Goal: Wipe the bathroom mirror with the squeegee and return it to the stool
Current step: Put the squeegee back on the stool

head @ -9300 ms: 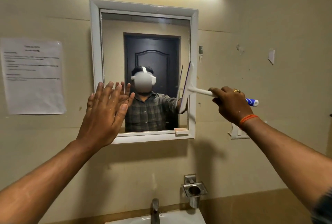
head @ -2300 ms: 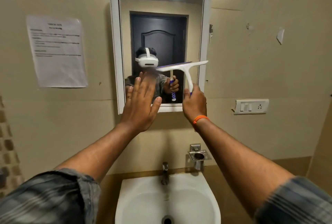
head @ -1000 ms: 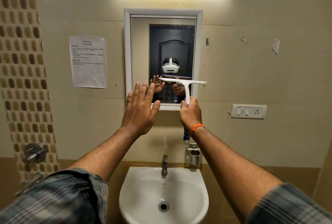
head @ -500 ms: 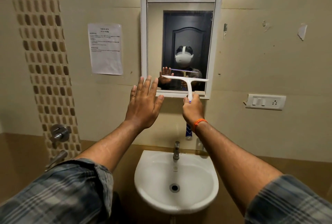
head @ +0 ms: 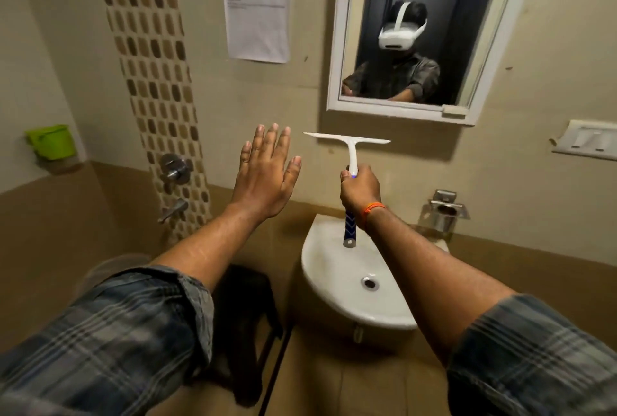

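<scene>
Squeegee [head: 350, 148] lowered below mirror [head: 337, 48]

Paper notice [head: 257, 5], upper middle of the frame, on the wall left of the mirror [head: 414, 31]: printed lines of text, too blurred to read.
Other readable texts, brands or numbers: none can be made out.
</scene>
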